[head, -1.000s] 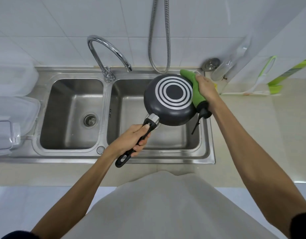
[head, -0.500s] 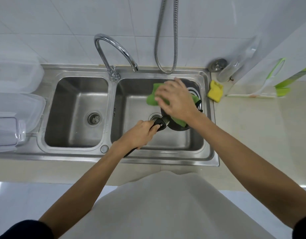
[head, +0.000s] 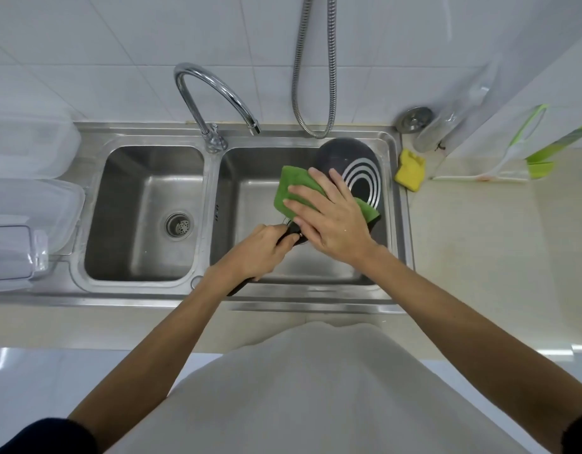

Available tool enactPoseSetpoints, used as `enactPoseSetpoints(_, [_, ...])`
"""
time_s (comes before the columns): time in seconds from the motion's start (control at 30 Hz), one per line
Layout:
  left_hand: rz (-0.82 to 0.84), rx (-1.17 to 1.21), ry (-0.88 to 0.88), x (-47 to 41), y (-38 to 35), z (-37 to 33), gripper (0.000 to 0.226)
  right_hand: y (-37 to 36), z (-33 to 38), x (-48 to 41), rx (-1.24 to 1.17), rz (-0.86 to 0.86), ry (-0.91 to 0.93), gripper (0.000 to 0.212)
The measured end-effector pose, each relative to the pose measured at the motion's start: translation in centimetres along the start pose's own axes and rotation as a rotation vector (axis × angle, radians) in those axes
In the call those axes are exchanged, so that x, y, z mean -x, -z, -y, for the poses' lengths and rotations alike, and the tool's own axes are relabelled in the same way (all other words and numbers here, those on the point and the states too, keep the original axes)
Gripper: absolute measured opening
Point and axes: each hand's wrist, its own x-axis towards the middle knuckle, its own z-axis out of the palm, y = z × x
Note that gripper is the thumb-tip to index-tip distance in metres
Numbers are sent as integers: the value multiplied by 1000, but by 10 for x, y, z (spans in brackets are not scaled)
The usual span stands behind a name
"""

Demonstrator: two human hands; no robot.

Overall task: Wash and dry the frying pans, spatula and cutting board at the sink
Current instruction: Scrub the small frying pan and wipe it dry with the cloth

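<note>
Pan (head: 340, 160) sits tilted in the right basin of the sink (head: 394, 224), underside up with white rings showing, its far rim by the back wall. Left hand (head: 261, 250) is closed around the pan's black handle. Right hand (head: 329, 214) lies flat, fingers spread, pressing a green cloth (head: 291, 188) on the pan and covering much of it. Faucet (head: 214, 96) arches over the basin divider; a metal hose (head: 312, 93) hangs behind. Yellow sponge (head: 410, 170) rests on the tabletop (head: 496, 257) just right of the sink. Clear containers (head: 27, 191) stand left.
</note>
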Motion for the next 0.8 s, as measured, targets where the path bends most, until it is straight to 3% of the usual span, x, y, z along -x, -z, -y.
enactPoseSetpoints(0.13, [-9,44,33,-2,0,-2,36,14,-9,-18,2,24,-165,35])
enactPoseSetpoints(0.37, [31,254,55,21,0,-4,34,29,-98,-50,-330,37,-862,70])
enactPoseSetpoints(0.47, [43,263,81,17,1,-1,35,17,-61,-30,-300,25,-781,55])
enactPoseSetpoints(0.57, [16,296,117,13,2,0,36,7,-5,-10,-187,35,-353,49])
enactPoseSetpoints(0.63, [8,270,108,7,4,-2,35,4,7,-1,-85,60,-169,46])
enactPoseSetpoints(0.7, [8,268,98,6,5,-3,34,5,-3,-3,-70,43,-183,46])
enactPoseSetpoints(0.8, [-12,279,87,10,6,-3,33,13,-33,-22,-233,-79,-562,49])
